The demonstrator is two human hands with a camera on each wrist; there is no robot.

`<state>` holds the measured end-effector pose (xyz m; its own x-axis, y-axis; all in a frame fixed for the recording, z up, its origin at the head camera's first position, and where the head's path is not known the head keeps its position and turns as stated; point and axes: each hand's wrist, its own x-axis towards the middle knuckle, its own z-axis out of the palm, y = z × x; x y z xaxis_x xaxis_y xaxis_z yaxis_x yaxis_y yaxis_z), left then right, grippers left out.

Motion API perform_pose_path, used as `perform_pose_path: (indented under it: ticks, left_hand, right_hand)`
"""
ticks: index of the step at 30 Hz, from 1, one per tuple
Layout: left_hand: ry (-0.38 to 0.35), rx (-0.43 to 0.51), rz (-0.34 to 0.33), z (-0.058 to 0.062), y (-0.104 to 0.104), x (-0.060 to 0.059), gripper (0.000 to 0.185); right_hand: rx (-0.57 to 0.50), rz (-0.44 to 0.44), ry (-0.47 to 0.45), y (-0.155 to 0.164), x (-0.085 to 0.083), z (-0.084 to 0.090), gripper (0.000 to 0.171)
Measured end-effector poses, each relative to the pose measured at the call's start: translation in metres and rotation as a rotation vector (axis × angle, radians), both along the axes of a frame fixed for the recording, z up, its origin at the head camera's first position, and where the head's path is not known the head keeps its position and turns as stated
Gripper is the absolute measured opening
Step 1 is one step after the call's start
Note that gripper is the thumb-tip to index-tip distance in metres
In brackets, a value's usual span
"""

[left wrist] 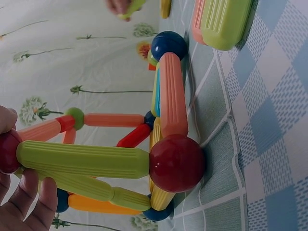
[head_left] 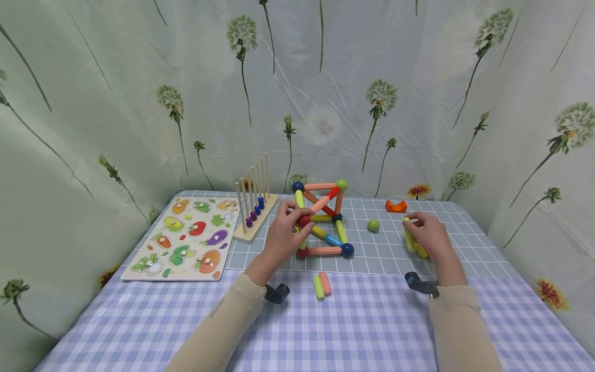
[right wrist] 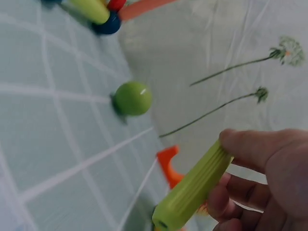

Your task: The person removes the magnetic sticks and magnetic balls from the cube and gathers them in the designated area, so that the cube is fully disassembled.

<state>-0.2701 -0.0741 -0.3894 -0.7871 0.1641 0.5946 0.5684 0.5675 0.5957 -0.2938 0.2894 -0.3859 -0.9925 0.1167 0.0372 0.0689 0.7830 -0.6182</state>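
A frame of coloured rods and balls (head_left: 322, 219) stands mid-table. My left hand (head_left: 294, 221) grips its upper red ball (head_left: 303, 220) on the near-left corner; in the left wrist view that red ball (left wrist: 6, 152) sits between thumb and fingers (left wrist: 30, 208), joined by a lime rod (left wrist: 82, 159) to a lower red ball (left wrist: 177, 163). To the right, my right hand (head_left: 415, 226) pinches a loose lime rod (head_left: 408, 236), seen close as the lime rod (right wrist: 192, 190) under the thumb (right wrist: 255, 147). A yellow rod (head_left: 421, 251) lies just below that hand.
A green ball (head_left: 373, 225) and an orange curved piece (head_left: 396, 206) lie between the frame and my right hand. Two loose rods (head_left: 322, 285) lie in front of the frame. A vegetable puzzle board (head_left: 183, 237) and a wooden bead rack (head_left: 253, 206) sit at the left.
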Motion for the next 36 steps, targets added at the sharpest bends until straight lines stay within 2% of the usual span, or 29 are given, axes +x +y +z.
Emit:
perform_pose_path:
  ticks: [3, 12, 17, 23, 29, 36]
  left_hand:
    - [0.001, 0.001, 0.002, 0.000, 0.000, 0.000, 0.026]
    - [0.015, -0.013, 0.010, 0.000, 0.000, 0.000, 0.026]
    - [0.016, -0.007, 0.009, 0.000, 0.000, 0.000, 0.026]
    - [0.011, 0.001, 0.003, 0.000, 0.000, -0.001, 0.025]
    - [0.018, -0.004, 0.009, 0.000, 0.000, -0.001, 0.026]
    - [0.021, -0.017, 0.020, 0.000, 0.000, 0.000, 0.026]
  right_hand:
    - [0.077, 0.012, -0.031, 0.006, -0.002, -0.008, 0.044]
    - [0.104, 0.033, -0.039, 0.009, -0.006, -0.022, 0.044]
    - [0.197, 0.074, 0.006, 0.012, -0.008, -0.026, 0.043]
    - [0.274, 0.064, -0.039, 0.012, -0.008, -0.030, 0.035]
    - [0.286, 0.043, -0.060, 0.011, -0.008, -0.029, 0.036]
    - [0.255, 0.046, 0.041, -0.006, -0.008, -0.016, 0.034]
